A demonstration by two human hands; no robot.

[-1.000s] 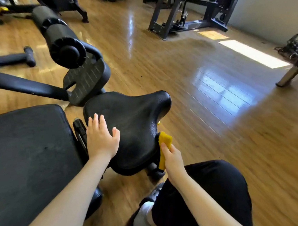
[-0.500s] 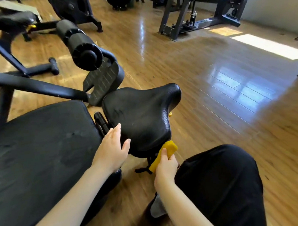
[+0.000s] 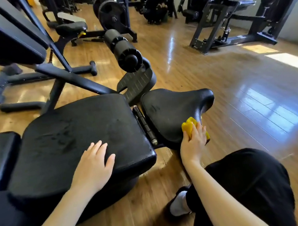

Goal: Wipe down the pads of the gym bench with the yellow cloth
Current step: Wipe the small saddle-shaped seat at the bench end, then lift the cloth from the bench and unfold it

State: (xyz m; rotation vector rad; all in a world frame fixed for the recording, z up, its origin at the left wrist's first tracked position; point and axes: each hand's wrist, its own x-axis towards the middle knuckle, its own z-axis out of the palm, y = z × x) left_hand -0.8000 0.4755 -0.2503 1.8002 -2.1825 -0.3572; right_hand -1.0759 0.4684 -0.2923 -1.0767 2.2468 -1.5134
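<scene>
The gym bench has a small black seat pad (image 3: 170,110) at centre right and a wide black back pad (image 3: 77,137) to its left, with faint damp streaks on it. My right hand (image 3: 194,145) presses the bunched yellow cloth (image 3: 189,127) against the near right edge of the seat pad. My left hand (image 3: 94,164) lies flat, fingers spread, on the near right corner of the back pad. A metal hinge (image 3: 144,124) joins the two pads.
A black foam roller (image 3: 123,49) and a ribbed footplate (image 3: 136,83) stand just beyond the seat pad. Other gym machines (image 3: 226,18) fill the back of the room on a wooden floor (image 3: 254,105). My bent knee in black trousers (image 3: 247,185) is at lower right.
My right hand has carried the cloth from under the seat pad's near end up onto its right edge. My left hand has shifted from the seat pad to the back pad. The view has pulled back.
</scene>
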